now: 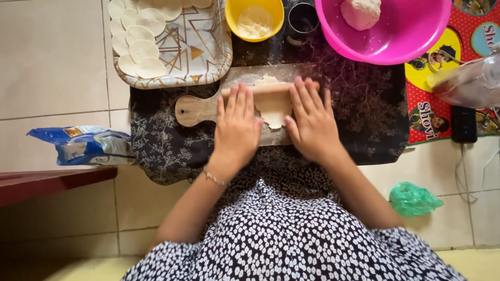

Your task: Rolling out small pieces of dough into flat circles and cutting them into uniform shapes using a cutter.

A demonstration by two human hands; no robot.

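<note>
3 containers stand at the far edge of the dark patterned cloth (pixel 364 114): a patterned tray (pixel 203 57) carrying overlapping rows of thin dough rounds (pixel 139 44), a small yellow bowl (pixel 255 21) with pale flour in it, and a large pink bowl (pixel 385 31) holding 1 lump of dough (pixel 360 12). Between the 2 bowls sits a dark metal cup (pixel 303 18); its contents cannot be made out. Nearer the person, a wooden board (pixel 195 110) lies on the cloth with a flattened piece of dough (pixel 273 106) on it. A wooden rolling pin (pixel 273 89) rests across that dough. The left hand (pixel 237 127) and right hand (pixel 312 122) lie flat on the pin, fingers straight and slightly spread, the dough showing between them.
</note>
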